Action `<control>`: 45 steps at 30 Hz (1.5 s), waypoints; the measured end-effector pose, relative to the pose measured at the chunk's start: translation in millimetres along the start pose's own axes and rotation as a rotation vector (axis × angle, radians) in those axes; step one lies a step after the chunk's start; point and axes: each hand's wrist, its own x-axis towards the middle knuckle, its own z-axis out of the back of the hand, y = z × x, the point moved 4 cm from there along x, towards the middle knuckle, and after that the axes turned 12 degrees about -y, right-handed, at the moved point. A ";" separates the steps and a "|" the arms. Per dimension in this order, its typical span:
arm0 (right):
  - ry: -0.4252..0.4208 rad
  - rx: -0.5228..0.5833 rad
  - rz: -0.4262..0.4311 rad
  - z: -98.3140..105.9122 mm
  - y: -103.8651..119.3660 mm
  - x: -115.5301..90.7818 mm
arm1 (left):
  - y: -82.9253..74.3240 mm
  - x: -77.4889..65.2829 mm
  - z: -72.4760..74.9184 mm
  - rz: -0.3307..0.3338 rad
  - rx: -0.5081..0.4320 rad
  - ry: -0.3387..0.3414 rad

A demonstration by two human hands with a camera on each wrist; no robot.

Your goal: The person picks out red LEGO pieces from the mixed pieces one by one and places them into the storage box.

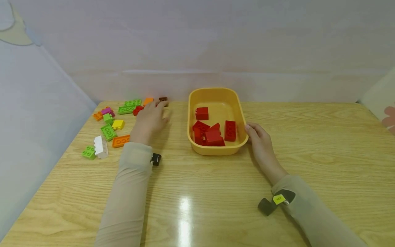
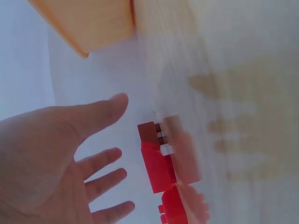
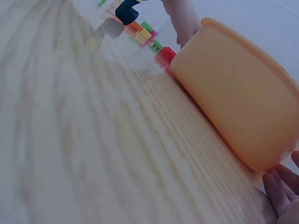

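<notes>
My left hand (image 1: 149,118) hovers over the back left of the table with its fingers spread and nothing in its grasp. In the left wrist view, a red brick (image 2: 156,169), another red piece (image 2: 174,205) and a brown brick (image 2: 148,133) lie just beyond its fingertips. A yellow-orange bin (image 1: 219,151) stands at the middle, holding several red bricks (image 1: 213,136). At the bin's right side, my right hand (image 1: 262,145) touches the rim and outer wall with loosely extended fingers (image 3: 276,189). Part of the loose red pieces is hidden by the left hand in the head view.
Loose bricks lie left of the bin: white (image 1: 100,146), yellow (image 1: 118,124), orange (image 1: 121,141), magenta (image 1: 107,110) and several green ones, such as one green plate (image 1: 108,132). A pale wall covering (image 1: 216,51) rises directly behind the wooden table (image 1: 216,195).
</notes>
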 end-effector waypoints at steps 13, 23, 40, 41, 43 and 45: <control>-0.002 -0.004 -0.006 -1.3 0.0 2.0 | 23.1 -3.1 -0.1 0.064 -0.045 0.067; -0.011 -0.004 -0.021 0.5 0.2 1.6 | 22.4 -2.7 -3.5 0.054 -0.015 0.143; -0.008 -0.003 -0.019 0.0 -0.5 0.6 | 21.8 -5.2 -1.7 0.055 0.038 0.120; -0.008 -0.004 -0.018 0.0 -0.5 0.5 | 22.1 -5.4 -1.6 0.061 0.037 0.112; -0.009 -0.006 -0.016 0.1 -0.4 0.5 | 22.4 -6.3 -1.3 0.069 0.036 0.102; -0.009 -0.015 -0.013 0.2 -0.2 0.4 | 22.8 -7.2 -1.2 0.079 0.031 0.101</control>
